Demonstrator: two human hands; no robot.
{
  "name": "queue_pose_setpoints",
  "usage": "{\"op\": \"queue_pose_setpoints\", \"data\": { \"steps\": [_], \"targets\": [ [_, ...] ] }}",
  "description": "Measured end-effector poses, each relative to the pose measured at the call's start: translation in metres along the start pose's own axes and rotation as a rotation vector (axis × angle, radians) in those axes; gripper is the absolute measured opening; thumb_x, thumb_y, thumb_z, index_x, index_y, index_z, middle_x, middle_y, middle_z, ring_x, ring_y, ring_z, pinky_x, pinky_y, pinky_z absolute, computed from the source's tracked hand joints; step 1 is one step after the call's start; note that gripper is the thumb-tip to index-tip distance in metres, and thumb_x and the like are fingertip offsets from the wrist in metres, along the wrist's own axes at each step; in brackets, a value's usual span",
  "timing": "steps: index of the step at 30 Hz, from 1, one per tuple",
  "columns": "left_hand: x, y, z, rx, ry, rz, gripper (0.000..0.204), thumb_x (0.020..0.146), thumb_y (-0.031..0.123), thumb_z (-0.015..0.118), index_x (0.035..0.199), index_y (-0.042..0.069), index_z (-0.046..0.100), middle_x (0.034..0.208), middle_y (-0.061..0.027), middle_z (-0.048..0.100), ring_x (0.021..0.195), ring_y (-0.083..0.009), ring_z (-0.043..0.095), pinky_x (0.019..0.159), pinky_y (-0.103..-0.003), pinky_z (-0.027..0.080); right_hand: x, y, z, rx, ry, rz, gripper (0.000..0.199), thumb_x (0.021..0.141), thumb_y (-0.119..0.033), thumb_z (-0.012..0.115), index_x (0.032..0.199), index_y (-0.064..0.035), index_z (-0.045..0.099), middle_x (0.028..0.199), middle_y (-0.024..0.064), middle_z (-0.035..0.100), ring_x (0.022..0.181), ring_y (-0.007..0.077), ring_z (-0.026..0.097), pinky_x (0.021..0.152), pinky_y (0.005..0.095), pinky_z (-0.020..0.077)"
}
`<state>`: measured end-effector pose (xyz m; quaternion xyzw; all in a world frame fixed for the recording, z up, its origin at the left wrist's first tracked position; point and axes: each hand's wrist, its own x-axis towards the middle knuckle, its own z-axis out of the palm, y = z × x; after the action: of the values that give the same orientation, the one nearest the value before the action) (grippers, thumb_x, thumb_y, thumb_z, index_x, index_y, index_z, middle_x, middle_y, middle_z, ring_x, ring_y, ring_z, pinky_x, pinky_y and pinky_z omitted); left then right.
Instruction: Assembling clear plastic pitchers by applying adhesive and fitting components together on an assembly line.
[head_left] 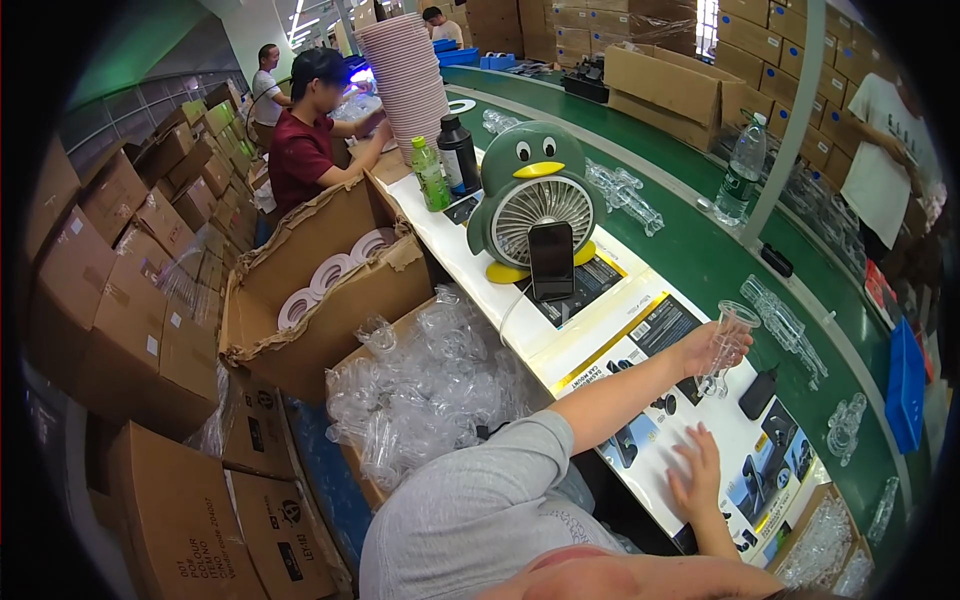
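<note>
Scanning from left to right, an open box (pixel 330 290) holding white rolls is found first, then a second box (pixel 430 385) heaped with clear plastic pieces, both below the near edge of the table (pixel 450 250). On the table a green penguin-shaped fan (pixel 535 200) is stood, with a dark phone (pixel 551 260) propped upright against its grille. Printed sheets (pixel 640 335) are laid over the white surface nearer the person.

The left hand (pixel 712 345) is extended forward and closed around a clear cup (pixel 730 335), which is held above the sheets. The cup's long axis is tilted from upright, its open mouth raised and turned slightly right toward the green belt (pixel 700 260). The right hand (pixel 695 470) is laid flat on the sheets with fingers spread wide and nothing gripped; it is placed below the cup in the picture, closer to the body, and apart from it. The cup is therefore already in the left hand, which is the nearer one.

Beyond the cup, rows of similar clear cups (pixel 785 325) are laid on the belt, just right of the held one.
</note>
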<state>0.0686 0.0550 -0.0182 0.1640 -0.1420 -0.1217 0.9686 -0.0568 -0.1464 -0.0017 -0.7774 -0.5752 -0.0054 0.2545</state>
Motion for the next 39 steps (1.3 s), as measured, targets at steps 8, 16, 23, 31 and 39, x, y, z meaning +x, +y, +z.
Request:
{"op": "queue_pose_setpoints", "data": {
  "steps": [8,16,23,31,39],
  "targets": [
    [0.001,-0.002,-0.002,-0.041,0.045,-0.013,0.033,0.09,0.033,0.046,0.104,0.005,0.054,0.093,-0.0078,0.062,0.081,-0.0183,0.061,0.072,-0.031,0.052,0.045,0.03,0.004,0.435,0.669,0.436,0.064,0.075,-0.009,0.059,0.132,-0.0047,0.028,0.137,0.0143,0.03,0.126,0.0278,0.031,0.104,0.0403,0.0239],
    [-0.002,-0.021,0.011,0.041,-0.002,-0.046,0.027,0.092,0.023,0.041,0.107,0.004,0.053,0.097,-0.0078,0.059,0.086,-0.0189,0.059,0.076,-0.033,0.049,0.043,0.032,0.021,0.732,0.634,0.484,0.07,0.077,-0.002,0.058,0.137,-0.0055,0.021,0.124,0.0151,0.043,0.111,0.0219,0.047,0.095,0.0309,0.0355],
    [-0.003,-0.026,0.009,0.156,-0.032,-0.026,0.03,0.09,0.028,0.047,0.108,0.005,0.052,0.098,-0.0053,0.058,0.086,-0.0157,0.058,0.075,-0.03,0.049,0.036,0.046,0.031,0.903,0.644,0.535,0.054,0.082,0.0,0.052,0.131,-0.0046,0.028,0.108,0.0099,0.052,0.095,0.0134,0.054,0.08,0.0223,0.0431],
    [-0.006,-0.022,0.012,0.18,0.024,-0.05,0.027,0.089,0.027,0.051,0.106,0.007,0.053,0.095,-0.0031,0.058,0.082,-0.0135,0.056,0.073,-0.028,0.048,0.035,0.05,0.032,0.912,0.605,0.622,0.053,0.079,0.001,0.048,0.129,-0.0065,0.031,0.107,0.0104,0.052,0.086,0.0153,0.058,0.073,0.022,0.0442],
    [-0.006,-0.025,0.02,0.176,0.028,-0.019,0.025,0.088,0.026,0.053,0.103,0.007,0.053,0.09,-0.0018,0.056,0.077,-0.0124,0.054,0.07,-0.028,0.048,0.031,0.055,0.031,0.949,0.632,0.629,0.051,0.079,0.001,0.046,0.127,-0.0075,0.033,0.103,0.0089,0.053,0.08,0.0133,0.057,0.069,0.0208,0.0434]
  ]
}}
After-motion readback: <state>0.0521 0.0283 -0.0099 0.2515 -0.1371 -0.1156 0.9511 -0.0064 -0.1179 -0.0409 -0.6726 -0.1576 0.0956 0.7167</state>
